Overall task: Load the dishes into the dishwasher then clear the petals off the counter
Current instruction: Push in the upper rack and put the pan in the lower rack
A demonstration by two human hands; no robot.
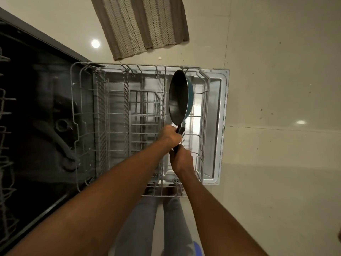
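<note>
A frying pan (pixel 179 97), dark inside and teal outside, stands on its edge in the right part of the pulled-out lower rack (pixel 114 115) of the dishwasher. Its black handle points toward me. My left hand (pixel 170 134) grips the handle close to the pan. My right hand (pixel 181 158) grips the handle's end, just below the left hand. The grey wire rack holds nothing else that I can see. It rests over the open steel dishwasher door (pixel 215 126).
The dark dishwasher tub (pixel 42 111) opens at the left, with upper rack wires at the far left edge. A striped brown mat (pixel 142 24) lies on the pale tiled floor (pixel 276 89) beyond the door. My legs stand below the rack.
</note>
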